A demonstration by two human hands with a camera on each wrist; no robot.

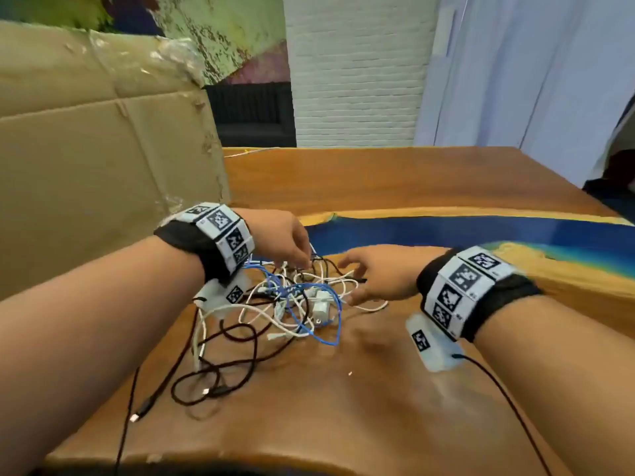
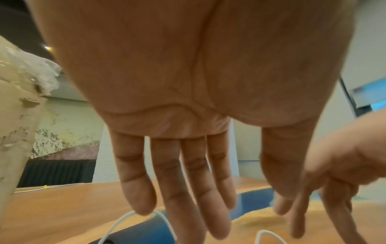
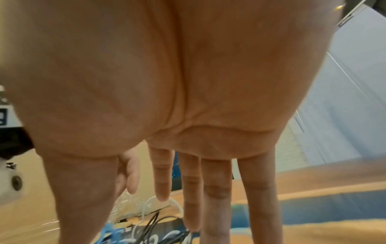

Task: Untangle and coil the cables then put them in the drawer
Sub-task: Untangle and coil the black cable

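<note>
A tangle of white, blue and black cables (image 1: 295,297) lies on the wooden table (image 1: 343,407), with a white charger block (image 1: 321,307) in its middle. Black cable loops (image 1: 213,372) trail toward me and end in a plug (image 1: 142,408). My left hand (image 1: 302,259) reaches down onto the far side of the tangle; in the left wrist view its fingers (image 2: 177,189) are straight above a white cable loop (image 2: 146,219). My right hand (image 1: 350,280) comes in from the right with its fingers (image 3: 192,198) straight over the cables (image 3: 150,227). Neither hand holds anything. No drawer is in view.
A large cardboard box (image 1: 103,149) stands at the table's left, close to my left arm. A blue resin stripe (image 1: 446,231) crosses the table behind the tangle. A thin black wire (image 1: 508,400) hangs from my right wrist device across the table's near right.
</note>
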